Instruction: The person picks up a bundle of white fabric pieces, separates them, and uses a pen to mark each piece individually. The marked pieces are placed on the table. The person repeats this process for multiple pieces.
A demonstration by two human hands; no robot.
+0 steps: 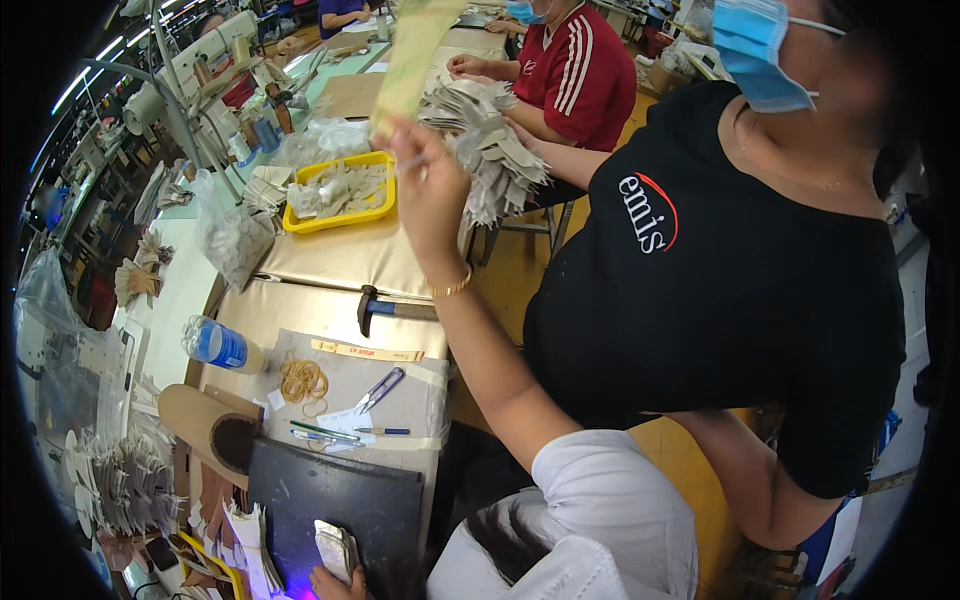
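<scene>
Workshop table [340,255] in gold covering carries yellow tray [338,192], hammer [392,309]; left hand [335,583] grips pale piece [336,548].

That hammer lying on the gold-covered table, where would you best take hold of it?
Grip the hammer by its handle, coming from above. It lies flat, dark head toward the left, handle pointing right toward the table edge, with bare tabletop on both sides, so fingers should be able to close around the shaft.
</scene>
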